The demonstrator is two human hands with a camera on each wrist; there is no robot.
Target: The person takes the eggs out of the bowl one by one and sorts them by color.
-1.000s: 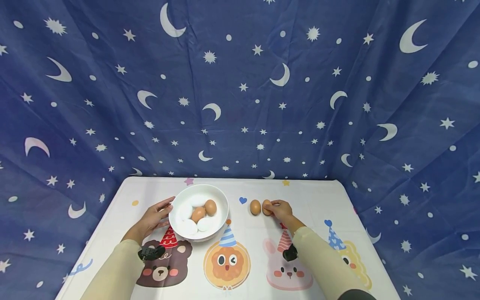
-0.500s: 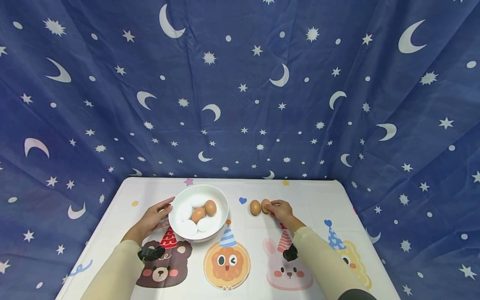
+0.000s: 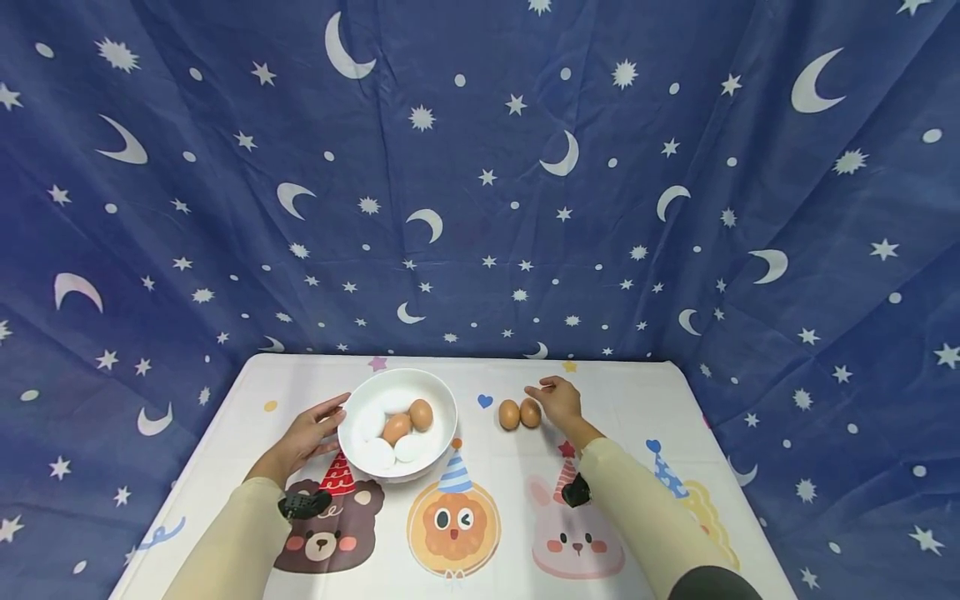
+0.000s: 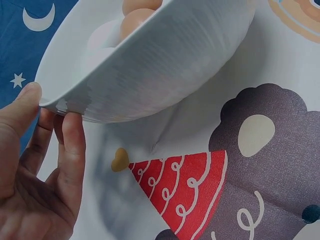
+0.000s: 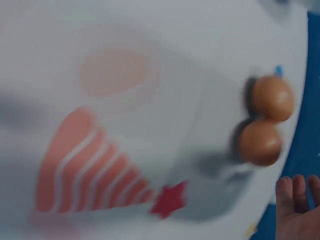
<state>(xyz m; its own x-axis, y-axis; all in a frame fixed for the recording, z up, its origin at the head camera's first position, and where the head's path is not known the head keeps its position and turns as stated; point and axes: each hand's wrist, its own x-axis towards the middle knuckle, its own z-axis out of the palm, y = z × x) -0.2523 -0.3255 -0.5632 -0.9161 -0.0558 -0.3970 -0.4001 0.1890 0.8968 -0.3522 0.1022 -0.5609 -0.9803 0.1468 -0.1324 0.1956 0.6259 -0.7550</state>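
Note:
A white bowl (image 3: 441, 450) stands on the table at centre-left, holding two brown eggs (image 3: 421, 414) and several white eggs (image 3: 409, 448). My left hand (image 3: 309, 433) grips its left rim; in the left wrist view the thumb (image 4: 30, 95) lies at the edge and the fingers (image 4: 74, 135) reach under it. To the right, two more brown eggs, a left one (image 3: 509, 414) and a right one (image 3: 530, 412), sit side by side, touching. My right hand (image 3: 561, 403) hovers just right of and behind them, holding nothing, its fingers spread in the right wrist view.
The white tablecloth (image 3: 622, 400) carries printed cartoon figures, among them a bear (image 3: 322, 533) and a rabbit (image 3: 577, 550). A blue curtain (image 3: 480, 183) with moons and stars hangs behind the table's far edge and along both sides.
My right hand slid the right brown egg a little left against the other one, then let go and lifted up and away. The left hand and bowl have stayed put.

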